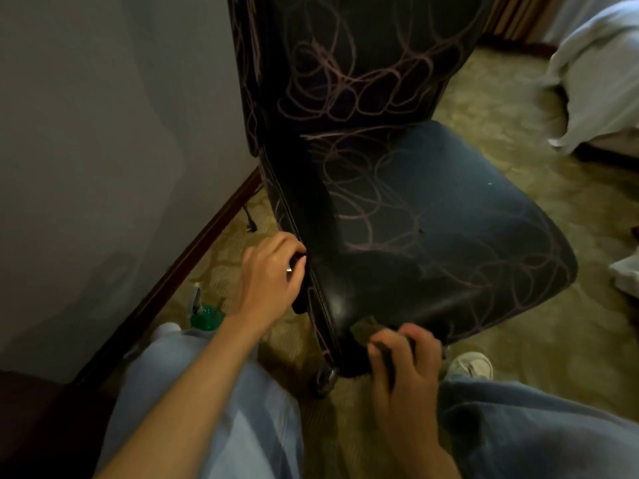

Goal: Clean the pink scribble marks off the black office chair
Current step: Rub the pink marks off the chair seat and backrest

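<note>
carpet [501,108] | black chair [432,219] pink-scribbled | left hand [269,271] grips its side | right hand [401,368] clutches cloth [364,328]

Top of chair [397,188] beyond frame; dark cloth [363,329] blurred.

**Premises: bedroom, of hotel type**

A bedroom setting is indicated. White bedding [601,74] is seen hanging off a bed at the right edge. The floor is covered by a patterned yellow-green carpet [518,340]. A plain grey wall [103,133] is finished with a dark wooden skirting board [193,257]. Pleated curtain fabric [511,15] is noted at the top right.
</note>
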`<state>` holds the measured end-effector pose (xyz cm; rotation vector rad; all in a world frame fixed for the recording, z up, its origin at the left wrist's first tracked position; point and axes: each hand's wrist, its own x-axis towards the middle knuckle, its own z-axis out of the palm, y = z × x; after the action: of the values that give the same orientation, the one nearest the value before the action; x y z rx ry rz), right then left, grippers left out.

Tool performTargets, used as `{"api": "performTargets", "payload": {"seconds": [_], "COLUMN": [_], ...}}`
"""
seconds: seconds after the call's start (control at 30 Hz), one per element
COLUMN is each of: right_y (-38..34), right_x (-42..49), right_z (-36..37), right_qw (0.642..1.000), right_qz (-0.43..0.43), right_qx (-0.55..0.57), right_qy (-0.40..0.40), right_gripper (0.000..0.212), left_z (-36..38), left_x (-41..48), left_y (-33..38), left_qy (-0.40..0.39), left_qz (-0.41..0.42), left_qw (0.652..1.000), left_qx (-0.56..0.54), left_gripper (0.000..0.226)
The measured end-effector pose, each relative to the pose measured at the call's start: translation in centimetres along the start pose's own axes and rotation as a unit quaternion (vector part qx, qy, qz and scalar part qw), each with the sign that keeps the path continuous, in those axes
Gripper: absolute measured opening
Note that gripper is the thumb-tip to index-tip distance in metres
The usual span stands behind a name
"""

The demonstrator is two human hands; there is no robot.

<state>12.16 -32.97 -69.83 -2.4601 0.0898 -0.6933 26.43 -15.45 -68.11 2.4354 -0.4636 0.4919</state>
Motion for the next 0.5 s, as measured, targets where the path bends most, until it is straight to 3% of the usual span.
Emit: {"api": "performTargets", "payload": {"seconds": [0.17, 0.3, 0.4, 0.5], "right_y": [-2.6, -3.9, -3.4, -2.7], "right_x": [10.5, 15.3, 15.6, 15.9], "right_z": [1.3, 6.0, 8.0, 8.4], "right_qw": [0.997, 0.991, 0.975, 0.970], "right_qz": [-0.067, -0.102, -0.128, -0.128], "right_qx": [0.009, -0.047, -0.101, -0.127], "right_qy": [0.026, -0.067, -0.149, -0.161], "right_gripper": [0.018, 0.017, 0.020, 0.020], "left_z": [-0.2, 0.6, 1.5, 2.2], "left_x": [2.7, 4.4, 5.3, 6.1], "left_y": [-1.6, -3.1, -3.9, -4.3], "left_qy": [0.020, 0.014, 0.015, 0.009], "left_qz": [-0.023, -0.031, -0.036, -0.039], "left_qw": [0.999, 0.998, 0.998, 0.998], "left_qx": [0.026, 0.044, 0.057, 0.057], "left_gripper": [0.012, 0.034, 0.038, 0.035]}}
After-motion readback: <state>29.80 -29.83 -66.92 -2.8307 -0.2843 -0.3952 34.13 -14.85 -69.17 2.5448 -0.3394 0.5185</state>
